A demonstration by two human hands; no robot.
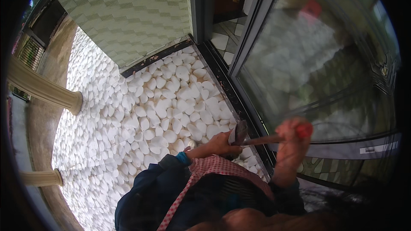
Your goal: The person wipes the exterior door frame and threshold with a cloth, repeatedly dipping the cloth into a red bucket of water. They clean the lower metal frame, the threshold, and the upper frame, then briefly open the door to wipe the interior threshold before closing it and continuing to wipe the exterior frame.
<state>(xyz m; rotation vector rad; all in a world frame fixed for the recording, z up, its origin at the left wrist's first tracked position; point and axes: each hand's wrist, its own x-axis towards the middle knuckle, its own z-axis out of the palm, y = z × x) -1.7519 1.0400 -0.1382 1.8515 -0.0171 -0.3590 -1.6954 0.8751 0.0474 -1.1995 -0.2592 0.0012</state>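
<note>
My right hand (pixel 289 145) is closed round the handle of a tool with a straight brownish shaft (pixel 264 140) and a red end (pixel 304 130). The shaft runs left to a dark, broad head (pixel 241 131), and its exact kind I cannot make out. At that head, my left hand (pixel 219 144) has its fingers closed, gripping the tool beside a pale grey edge. The tool lies nearly level in front of my body, over the door threshold. My fingers partly hide where shaft and head meet. A red-and-white checked apron (pixel 231 167) covers my front.
A grey-framed glass door (pixel 299 72) stands close on the right, above a black threshold strip (pixel 222 77). White pebble-patterned flooring (pixel 158 102) spreads ahead and left. A tiled wall (pixel 124 17) rises ahead. Cream columns (pixel 47 81) stand at the left.
</note>
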